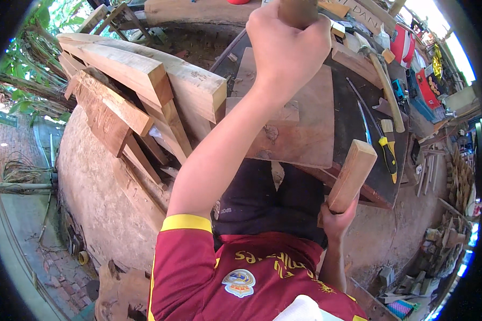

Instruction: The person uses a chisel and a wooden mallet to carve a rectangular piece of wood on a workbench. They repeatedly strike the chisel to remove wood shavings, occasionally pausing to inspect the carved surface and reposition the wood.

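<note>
My left hand [286, 45] is raised at the top of the view, its arm crossing over the table. Its fingers are wrapped round a brown, rounded piece [300, 12], which is cut off by the top edge, so its kind is hidden. Low on the right, beside my lap, my right hand [338, 218] grips the lower end of a squared wooden block [353, 174], held tilted upward. A flat wooden board [305, 136] lies on the dark table in front of me, partly covered by my left arm.
On the table's right lie a yellow-and-black-handled tool [386, 152], a long thin rod [361, 91] and a curved wooden handle [388, 88]. Thick timber beams [112, 61] are stacked at the left. Wood scraps and a red-and-white package [403, 45] stand at the far right.
</note>
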